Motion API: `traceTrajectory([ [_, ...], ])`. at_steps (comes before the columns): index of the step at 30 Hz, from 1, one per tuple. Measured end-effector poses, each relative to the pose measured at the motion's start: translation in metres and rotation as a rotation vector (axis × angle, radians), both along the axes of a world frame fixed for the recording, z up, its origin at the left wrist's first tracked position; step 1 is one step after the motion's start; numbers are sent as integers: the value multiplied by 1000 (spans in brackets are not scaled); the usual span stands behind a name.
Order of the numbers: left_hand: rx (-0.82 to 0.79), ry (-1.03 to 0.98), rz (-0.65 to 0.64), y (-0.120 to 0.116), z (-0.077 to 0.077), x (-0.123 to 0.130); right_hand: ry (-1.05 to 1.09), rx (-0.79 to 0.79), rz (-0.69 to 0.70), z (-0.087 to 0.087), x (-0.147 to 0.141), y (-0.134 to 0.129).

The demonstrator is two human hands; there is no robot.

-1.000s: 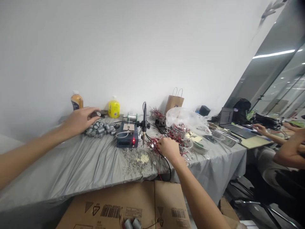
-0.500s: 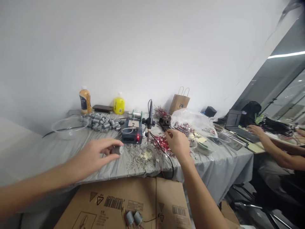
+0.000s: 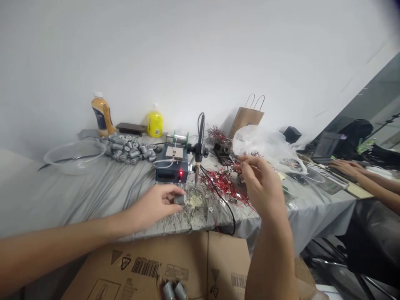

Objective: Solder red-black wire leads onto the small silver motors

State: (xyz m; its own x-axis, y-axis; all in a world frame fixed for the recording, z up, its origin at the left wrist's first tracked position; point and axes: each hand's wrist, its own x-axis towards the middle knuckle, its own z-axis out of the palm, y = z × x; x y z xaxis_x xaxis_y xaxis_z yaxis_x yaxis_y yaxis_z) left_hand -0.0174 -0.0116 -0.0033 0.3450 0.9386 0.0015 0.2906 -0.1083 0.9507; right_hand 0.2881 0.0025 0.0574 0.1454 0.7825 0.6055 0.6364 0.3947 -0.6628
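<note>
A: What does the left hand [image 3: 153,205] hold?

B: It holds one small grey metal cylinder [image 3: 180,200]. Its fingers [image 3: 167,192] are clamped around this smooth piece, just above a rough heap of silver scraps [image 3: 184,217] on the wrinkled grey cloth [image 3: 93,196] of the table.

A: And the right hand [image 3: 261,183]?

B: It is raised over a tangle of thin red wires [image 3: 223,185]. Its fingertips [image 3: 245,160] are close together, but I cannot tell if they pinch something.

A: What stands near them?

B: A blue boxy soldering station [image 3: 171,170] with a small red light, a slim black soldering iron [image 3: 200,137] upright in its stand, and a crinkled clear plastic bag [image 3: 265,143].

A: And in the room?

B: A smooth white wall [image 3: 200,54] rises behind the table. Far to the right, a co-worker's hands [image 3: 346,168] lie near a dark laptop [image 3: 326,146].
</note>
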Motion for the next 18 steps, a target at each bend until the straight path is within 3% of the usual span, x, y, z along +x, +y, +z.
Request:
traceTrajectory([
  [3,-18,-35,10,9,0,11,176,162,113,-2,-8,-11],
  [7,-24,-63,15,19,-3,19,457,556,170,-7,-27,-18],
  [9,-23,-60,29,22,-4,22,546,621,197,-8,-32,-17],
  [12,-26,-80,85,25,-7,24,547,527,136,-11,-35,-18],
  [15,-127,-135,74,24,-10,24,443,350,58,-16,-34,-24],
  [18,-96,-166,61,21,-10,23,317,177,83,-21,-28,-35],
])
